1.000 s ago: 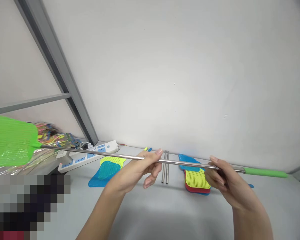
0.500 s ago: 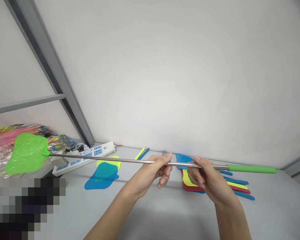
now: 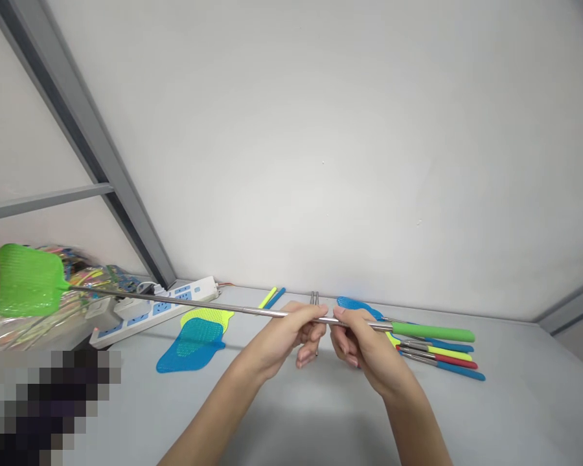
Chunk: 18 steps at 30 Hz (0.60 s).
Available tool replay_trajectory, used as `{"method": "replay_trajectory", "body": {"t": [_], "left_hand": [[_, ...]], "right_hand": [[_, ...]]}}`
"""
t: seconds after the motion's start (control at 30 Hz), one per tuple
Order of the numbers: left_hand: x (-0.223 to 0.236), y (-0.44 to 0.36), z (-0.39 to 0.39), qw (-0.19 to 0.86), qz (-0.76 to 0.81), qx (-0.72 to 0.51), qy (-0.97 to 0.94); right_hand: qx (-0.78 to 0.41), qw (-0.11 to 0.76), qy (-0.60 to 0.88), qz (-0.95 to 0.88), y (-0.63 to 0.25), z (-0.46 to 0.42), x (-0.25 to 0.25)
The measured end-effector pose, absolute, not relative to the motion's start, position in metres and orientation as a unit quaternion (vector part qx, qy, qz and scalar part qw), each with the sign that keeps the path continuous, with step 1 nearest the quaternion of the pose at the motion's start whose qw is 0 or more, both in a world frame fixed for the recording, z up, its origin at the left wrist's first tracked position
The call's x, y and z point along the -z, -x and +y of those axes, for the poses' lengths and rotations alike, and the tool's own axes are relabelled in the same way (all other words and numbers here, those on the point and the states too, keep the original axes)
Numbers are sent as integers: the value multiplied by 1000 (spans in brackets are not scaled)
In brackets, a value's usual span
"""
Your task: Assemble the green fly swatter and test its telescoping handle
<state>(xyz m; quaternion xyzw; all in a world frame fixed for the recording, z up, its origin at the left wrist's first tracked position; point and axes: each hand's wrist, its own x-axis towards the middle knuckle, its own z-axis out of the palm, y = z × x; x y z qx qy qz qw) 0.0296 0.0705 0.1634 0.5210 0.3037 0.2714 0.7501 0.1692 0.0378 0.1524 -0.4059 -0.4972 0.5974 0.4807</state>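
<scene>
A telescopic fly swatter [image 3: 243, 310] with a green perforated head, thin metal shaft and green foam handle stretches sideways above the table. My left hand [image 3: 304, 330] pinches its shaft between thumb and fingers. Close beside it, my right hand [image 3: 354, 333] grips the shaft's thicker part near the handle. Beneath and right of my right hand lie several swatters with blue [image 3: 461, 370], yellow and red handles; their heads are largely hidden. A blue swatter head [image 3: 189, 353] overlaps a yellow swatter head [image 3: 214, 317] to the left of my hands.
A white power strip [image 3: 160, 310] with plugs lies at the back left. Behind the green head is a heap of plastic-wrapped, colourful items [image 3: 92, 275]. Yellow and blue handles [image 3: 274, 298] rest near the wall [image 3: 320, 129]. A grey metal frame [image 3: 126, 213] stands at left.
My right hand has moved left toward my left hand, bringing the green handle with it, so the shaft is shorter. The whole view has shifted slightly.
</scene>
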Motion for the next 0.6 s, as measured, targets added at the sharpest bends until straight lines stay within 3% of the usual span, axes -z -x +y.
{"method": "replay_trajectory", "body": {"t": [0.6], "left_hand": [[-176, -15, 72, 768, 307, -227, -514]], "right_hand": [[-652, 463, 408, -441, -179, 26, -169]]}}
